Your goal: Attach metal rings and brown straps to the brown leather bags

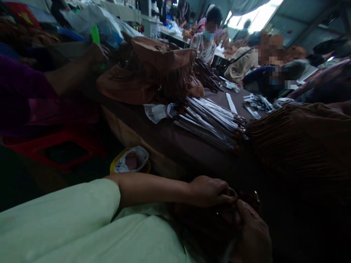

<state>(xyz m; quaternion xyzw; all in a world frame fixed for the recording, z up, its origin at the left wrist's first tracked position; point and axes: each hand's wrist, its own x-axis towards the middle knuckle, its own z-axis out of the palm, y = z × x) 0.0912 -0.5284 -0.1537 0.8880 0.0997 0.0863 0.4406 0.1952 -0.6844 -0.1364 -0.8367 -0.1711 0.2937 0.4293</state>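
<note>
Metal ring (231,190), small and round, lower centre, pinched by left hand (208,191) above dark fringed leather (208,223); right hand (253,235) finger position unclear.

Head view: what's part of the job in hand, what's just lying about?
In hand: metal ring, pinched by left hand; dark fringed piece under right hand.
Lying about: wrapped strap bundle, brown fringed bags, yellow bin, red stool.
</note>
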